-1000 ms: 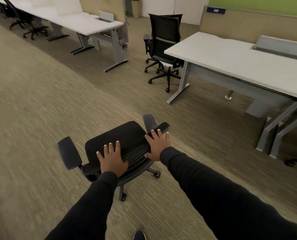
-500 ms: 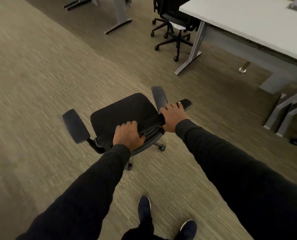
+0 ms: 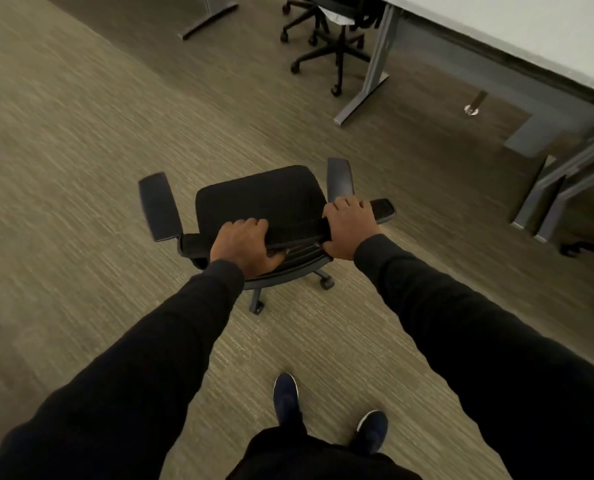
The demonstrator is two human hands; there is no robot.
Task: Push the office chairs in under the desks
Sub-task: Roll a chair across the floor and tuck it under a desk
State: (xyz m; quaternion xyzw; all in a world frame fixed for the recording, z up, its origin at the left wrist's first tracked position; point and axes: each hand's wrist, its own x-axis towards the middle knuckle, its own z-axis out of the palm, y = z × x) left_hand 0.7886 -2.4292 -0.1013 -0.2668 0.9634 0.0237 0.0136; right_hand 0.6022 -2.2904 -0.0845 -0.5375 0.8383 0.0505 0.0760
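head view: a black office chair point(image 3: 257, 199) stands on the carpeted floor point(image 3: 81, 133), well apart from the white worktop point(image 3: 530, 39) at upper right. the left hand point(image 3: 243, 249) and right hand point(image 3: 349, 228) are both closed over the top edge of the backrest point(image 3: 302, 225). a second chair point(image 3: 330, 39) sits partly under the worktop's far end. two dark shoes point(image 3: 285, 393) show below.

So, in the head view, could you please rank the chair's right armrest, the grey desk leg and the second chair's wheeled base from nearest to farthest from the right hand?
From the right hand:
1. Right armrest, just above the hand.
2. Grey desk leg, farther up and right.
3. Second chair's wheeled base, upper middle, left of that leg; close to the leg's distance, so this order is tentative.
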